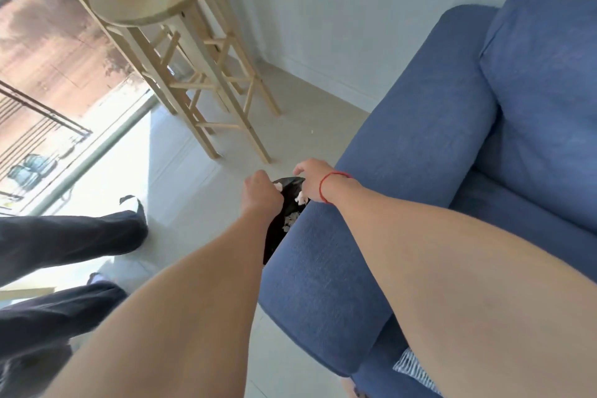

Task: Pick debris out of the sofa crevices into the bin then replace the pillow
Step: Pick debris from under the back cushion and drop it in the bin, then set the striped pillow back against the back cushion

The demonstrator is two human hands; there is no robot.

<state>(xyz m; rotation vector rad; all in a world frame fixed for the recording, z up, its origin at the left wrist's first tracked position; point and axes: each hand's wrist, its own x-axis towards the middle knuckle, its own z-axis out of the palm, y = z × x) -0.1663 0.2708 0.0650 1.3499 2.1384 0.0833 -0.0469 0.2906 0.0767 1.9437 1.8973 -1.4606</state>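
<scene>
Left hand (261,194) grip is curled into a fist over the bin's near rim, white scrap (277,185) showing at the knuckles; cannot tell if the fingers are clamped on the rim, the liner or the scrap. Right hand (311,182) grip is loose, fingers slightly apart and bent downward, hovering over the far side of the bin opening, holding nothing that can be seen; a red string bracelet (327,182) circles its wrist.

Blue sofa (452,139) fills the right side: rounded armrest runs diagonally, back cushion at upper right, seat cushion below it. Crevice between armrest and seat is in shadow, contents not readable. Both bare forearms reach from the bottom edge, the right one crossing over the armrest.

Pale tiled floor (290,132) at centre. Two light wooden stools (181,26) stand upper left, near the white wall. Dark trouser legs (64,242) at lower left.

Black bin (281,229) sits on the floor, just beside the outer face of the armrest, mostly hidden by the left arm and sofa. White crumpled debris (292,220) lies inside it.

Striped fabric (410,368), perhaps the pillow, peeks out at bottom right under the right arm.
</scene>
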